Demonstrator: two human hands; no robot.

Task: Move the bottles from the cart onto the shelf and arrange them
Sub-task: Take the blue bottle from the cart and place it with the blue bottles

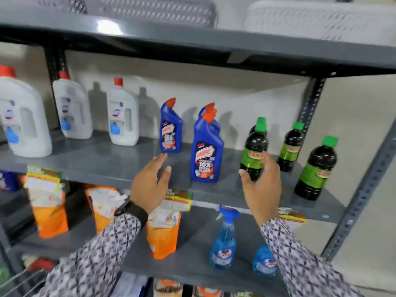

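Observation:
On the grey middle shelf (102, 161) stand three white jugs with red caps (123, 118), blue toilet-cleaner bottles with red caps (206, 155) and dark bottles with green caps (316, 168). A second blue bottle hides behind the front one, and another (170, 129) stands further left. My left hand (150, 183) hovers open in front of the shelf edge, left of the front blue bottle. Fingers spread, my right hand (262, 185) is beside the nearest dark bottle (254, 151) and partly covers its base. Neither hand holds anything.
Orange refill pouches (49, 211) and blue spray bottles (225, 239) fill the shelf below. Plastic baskets (310, 20) sit on the top shelf. A perforated upright post (364, 189) bounds the shelf on the right. A wire cart corner (19, 279) shows at bottom left.

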